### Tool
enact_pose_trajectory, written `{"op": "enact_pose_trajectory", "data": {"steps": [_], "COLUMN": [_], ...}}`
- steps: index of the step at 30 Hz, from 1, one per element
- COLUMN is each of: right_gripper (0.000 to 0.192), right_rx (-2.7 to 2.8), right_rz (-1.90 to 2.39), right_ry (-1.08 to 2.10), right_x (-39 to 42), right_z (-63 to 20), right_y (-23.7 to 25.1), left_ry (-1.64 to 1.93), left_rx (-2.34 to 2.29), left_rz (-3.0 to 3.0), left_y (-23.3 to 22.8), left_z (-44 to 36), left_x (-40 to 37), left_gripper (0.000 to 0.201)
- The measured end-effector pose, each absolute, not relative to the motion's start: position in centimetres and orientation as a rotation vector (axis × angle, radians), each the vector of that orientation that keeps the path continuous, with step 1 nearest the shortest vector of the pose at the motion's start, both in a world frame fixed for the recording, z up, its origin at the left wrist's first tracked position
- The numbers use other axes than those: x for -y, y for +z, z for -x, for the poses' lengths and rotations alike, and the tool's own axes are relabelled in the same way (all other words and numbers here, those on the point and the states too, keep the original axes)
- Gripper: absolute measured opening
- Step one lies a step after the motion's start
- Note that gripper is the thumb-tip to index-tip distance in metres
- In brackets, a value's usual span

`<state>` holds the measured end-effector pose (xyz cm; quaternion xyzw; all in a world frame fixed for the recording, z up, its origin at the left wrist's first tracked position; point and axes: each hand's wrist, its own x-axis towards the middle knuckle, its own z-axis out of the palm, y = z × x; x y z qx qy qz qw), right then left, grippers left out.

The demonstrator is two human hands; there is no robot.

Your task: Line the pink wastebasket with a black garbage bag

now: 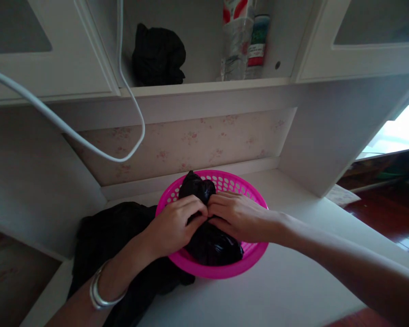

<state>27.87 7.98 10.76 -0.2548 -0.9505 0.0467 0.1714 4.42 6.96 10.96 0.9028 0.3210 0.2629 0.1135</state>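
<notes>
A shiny black plastic bag (214, 245) lies in a bright pink basket (221, 271) with a holed rim, on a white surface. Both hands meet over the bag's middle. My left hand (177, 223) pinches the black plastic between bent fingers, coming in from the lower left with a silver bangle on the wrist. From the right, my right hand (236, 214) grips the same plastic, its fingertips close against the left ones. The bag bulges above and below the fingers. What lies inside it is hidden.
Black cloth-like material (122, 240) lies left of the basket, partly under my left arm. A white cable (88, 144) hangs in front of the cabinet. On the shelf above stand a black bundle (158, 55), a clear plastic bottle (236, 47) and a green-and-red container (258, 40).
</notes>
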Motion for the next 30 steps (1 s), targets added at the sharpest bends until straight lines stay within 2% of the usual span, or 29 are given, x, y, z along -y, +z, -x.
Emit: {"op": "enact_pose_trajectory", "data": {"steps": [4, 6, 9, 17, 24, 30], "right_gripper": [0.016, 0.013, 0.01, 0.014, 0.012, 0.014], "right_rx": [2.615, 2.563, 2.529, 2.598, 2.661, 2.592], "right_rz": [0.676, 0.67, 0.619, 0.406, 0.676, 0.41], "right_ry": [0.234, 0.341, 0.538, 0.842, 0.645, 0.796], "right_x": [-8.2, -8.2, -8.2, -9.6, -9.1, -9.3], "right_z": [-28.4, -28.5, -28.8, -31.1, -30.5, -30.5], "right_y": [10.8, 10.9, 11.1, 11.7, 11.8, 11.6], "left_ry": [0.614, 0.626, 0.639, 0.661, 0.633, 0.619], "left_rx": [-1.003, -1.067, -1.104, -1.21, -1.074, -0.954], "left_rz": [-2.544, -2.536, -2.57, -2.577, -2.612, -2.564], "left_y": [10.6, 10.6, 10.7, 10.3, 10.8, 10.8], "left_z": [-4.3, -4.5, -4.8, -5.1, -5.5, -5.1], "left_x": [-7.6, -7.8, -7.9, -7.8, -7.2, -7.7], "left_gripper": [0.021, 0.025, 0.019, 0.029, 0.032, 0.017]}}
